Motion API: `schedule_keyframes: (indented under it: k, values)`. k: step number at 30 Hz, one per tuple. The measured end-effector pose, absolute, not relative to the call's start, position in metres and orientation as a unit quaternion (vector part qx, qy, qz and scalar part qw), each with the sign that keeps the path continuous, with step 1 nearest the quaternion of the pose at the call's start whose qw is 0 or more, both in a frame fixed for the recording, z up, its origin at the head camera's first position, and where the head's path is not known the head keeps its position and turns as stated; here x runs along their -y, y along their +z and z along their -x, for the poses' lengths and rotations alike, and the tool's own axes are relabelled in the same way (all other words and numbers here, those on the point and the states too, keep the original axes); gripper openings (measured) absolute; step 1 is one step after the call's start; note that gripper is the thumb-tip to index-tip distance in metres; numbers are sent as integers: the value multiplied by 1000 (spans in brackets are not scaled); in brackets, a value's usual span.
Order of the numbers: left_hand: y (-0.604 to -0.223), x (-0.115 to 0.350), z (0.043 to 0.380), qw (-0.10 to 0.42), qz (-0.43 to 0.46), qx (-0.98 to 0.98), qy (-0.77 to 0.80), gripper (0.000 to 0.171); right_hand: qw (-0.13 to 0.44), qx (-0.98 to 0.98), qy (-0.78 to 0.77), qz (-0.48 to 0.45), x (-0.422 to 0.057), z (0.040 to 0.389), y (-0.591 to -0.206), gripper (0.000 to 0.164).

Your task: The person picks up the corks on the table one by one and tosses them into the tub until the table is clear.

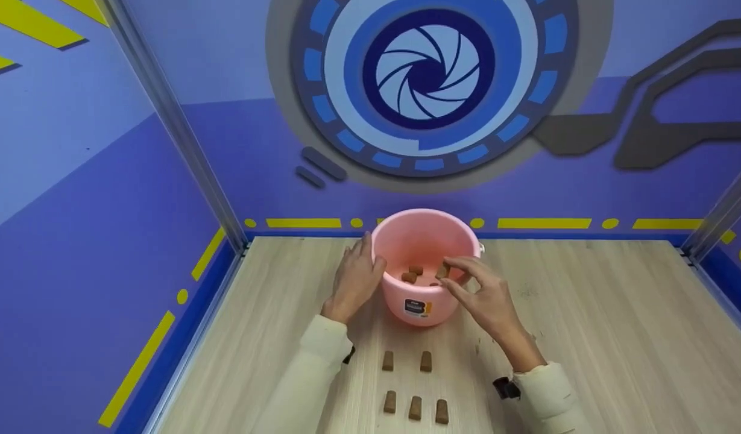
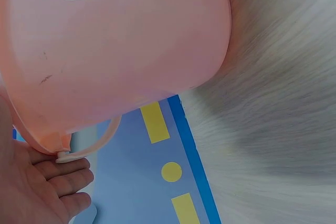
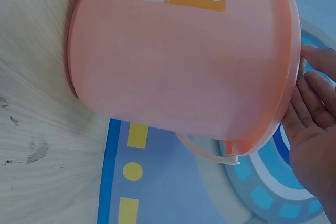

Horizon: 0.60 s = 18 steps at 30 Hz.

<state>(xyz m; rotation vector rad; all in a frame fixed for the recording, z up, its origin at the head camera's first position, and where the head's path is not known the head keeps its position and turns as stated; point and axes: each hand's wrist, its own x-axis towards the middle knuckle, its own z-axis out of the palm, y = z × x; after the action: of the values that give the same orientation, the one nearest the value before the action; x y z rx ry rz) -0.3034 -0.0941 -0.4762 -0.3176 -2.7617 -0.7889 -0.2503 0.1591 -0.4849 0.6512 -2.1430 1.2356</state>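
A pink bucket (image 1: 400, 301) stands upright on the table, a label on its front. My left hand (image 1: 355, 280) grips its rim on the left side, near the handle's pivot in the left wrist view. Between thumb and fingertips my right hand (image 1: 488, 301) pinches a brown cork stopper (image 1: 443, 270) over the right part of the bucket's mouth. Inside, on the bottom, lie several more cork stoppers (image 1: 409, 277), partly hidden by the front wall. The right wrist view shows the right hand (image 3: 315, 103) at the rim, the held stopper mostly hidden.
In front of the bucket, two cork stoppers (image 1: 426, 361) form one row and three others (image 1: 415, 408) a nearer row on the wooden table (image 1: 617, 337). The bucket's pale handle (image 3: 202, 152) hangs at the back. A printed blue wall (image 1: 225, 150) rises close behind it.
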Motion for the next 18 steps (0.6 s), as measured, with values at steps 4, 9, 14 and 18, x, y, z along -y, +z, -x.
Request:
schedule_keyframes:
  k: [4,9,14,18]
  values:
    - [-476,94,304,126,110,948,-272,65,286,805,454,-254,-159,251,-485,41]
    - [-475,94,304,124,109,948,-272,65,289,802,450,-265,-159,251,-485,41]
    - [-475,93,304,125,108,949,-268,65,294,800,447,-271,-160,251,-485,41]
    - [-476,93,304,126,108,949,-268,65,293,802,445,-271,-160,251,-487,41]
